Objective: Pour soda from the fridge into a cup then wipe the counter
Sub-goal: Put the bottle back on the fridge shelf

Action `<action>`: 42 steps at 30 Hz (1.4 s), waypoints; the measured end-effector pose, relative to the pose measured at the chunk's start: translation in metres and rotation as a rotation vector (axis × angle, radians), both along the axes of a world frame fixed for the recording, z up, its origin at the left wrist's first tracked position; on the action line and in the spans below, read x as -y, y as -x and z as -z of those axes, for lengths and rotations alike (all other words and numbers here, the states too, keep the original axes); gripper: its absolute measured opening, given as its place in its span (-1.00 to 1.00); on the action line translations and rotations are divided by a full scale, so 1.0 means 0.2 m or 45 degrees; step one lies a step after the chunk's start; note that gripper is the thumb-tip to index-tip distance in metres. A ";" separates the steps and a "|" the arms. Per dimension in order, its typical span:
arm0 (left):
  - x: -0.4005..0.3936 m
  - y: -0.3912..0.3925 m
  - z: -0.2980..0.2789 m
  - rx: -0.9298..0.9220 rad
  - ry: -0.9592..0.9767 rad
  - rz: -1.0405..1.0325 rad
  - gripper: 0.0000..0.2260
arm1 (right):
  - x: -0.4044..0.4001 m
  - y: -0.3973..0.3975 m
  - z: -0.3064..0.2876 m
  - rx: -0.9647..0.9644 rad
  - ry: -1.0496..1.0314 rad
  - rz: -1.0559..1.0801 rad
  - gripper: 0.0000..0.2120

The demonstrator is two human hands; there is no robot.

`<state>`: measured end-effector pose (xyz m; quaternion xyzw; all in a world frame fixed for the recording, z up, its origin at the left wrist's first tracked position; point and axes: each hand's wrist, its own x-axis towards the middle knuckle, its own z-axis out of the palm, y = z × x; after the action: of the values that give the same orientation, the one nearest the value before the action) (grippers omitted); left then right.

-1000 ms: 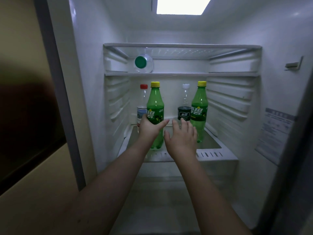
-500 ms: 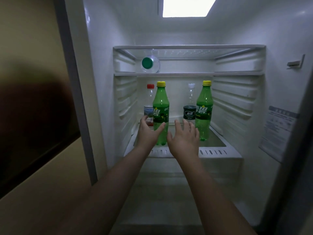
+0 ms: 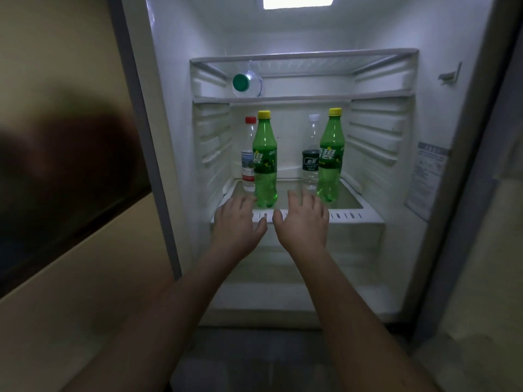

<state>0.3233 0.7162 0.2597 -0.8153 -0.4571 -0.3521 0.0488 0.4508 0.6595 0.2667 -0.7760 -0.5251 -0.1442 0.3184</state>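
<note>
Both hands [image 3: 268, 222] open, empty, near soda bottle [image 3: 265, 162].

A lit panel [image 3: 298, 1] glows at the top of a white compartment, throwing pale light down its ribbed side walls [image 3: 376, 142]. Two glass shelves [image 3: 305, 97] cross the far part, one above the other, and a slotted white ledge [image 3: 348, 215] runs along the near edge of the lower level. A printed sticker [image 3: 427, 179] is fixed to the right inner wall, and a small white bracket [image 3: 450, 75] sits higher up on the same wall. To the left stands a beige panel [image 3: 56, 52] with a dark glossy band [image 3: 70, 188] slanting across it. The floor [image 3: 254, 360] below is dim and grey.
</note>
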 end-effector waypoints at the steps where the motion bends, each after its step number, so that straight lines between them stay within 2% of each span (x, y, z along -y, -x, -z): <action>1: 0.04 0.02 0.02 -0.049 -0.065 -0.013 -0.50 | 0.03 0.02 0.01 0.001 0.002 -0.014 -0.47; 7: 0.29 0.17 0.09 -0.292 -0.249 -0.097 -0.47 | 0.23 0.13 0.09 -0.018 -0.024 -0.078 -0.49; 11: 0.44 0.27 0.11 -0.378 -0.163 -0.108 -0.44 | 0.40 0.20 0.11 -0.015 0.017 -0.104 -0.46; 15: 0.61 0.36 0.14 -0.473 0.025 -0.117 -0.46 | 0.61 0.27 0.13 0.055 0.078 -0.106 -0.46; 18: 0.80 0.44 0.17 -0.487 0.066 -0.070 -0.46 | 0.78 0.37 0.19 0.112 0.104 -0.132 -0.45; 22: 1.03 0.61 0.21 -0.478 0.088 0.023 -0.44 | 1.05 0.44 0.26 0.060 0.063 -0.066 -0.48; 26: 1.26 0.73 0.26 -0.410 -0.085 0.131 -0.41 | 1.35 0.52 0.30 0.126 0.122 -0.044 -0.47; 34: 1.71 0.75 0.37 -0.457 -0.114 0.264 -0.44 | 1.85 0.61 0.30 0.095 0.232 0.039 -0.45; 42: 2.17 0.72 0.34 -0.476 -0.203 0.307 -0.48 | 2.30 0.64 0.31 0.120 0.198 0.016 -0.47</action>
<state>0.1789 0.2818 0.1914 -0.9086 -0.3103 -0.2331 0.1544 0.3223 0.1989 0.2055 -0.7941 -0.5441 -0.1414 0.2310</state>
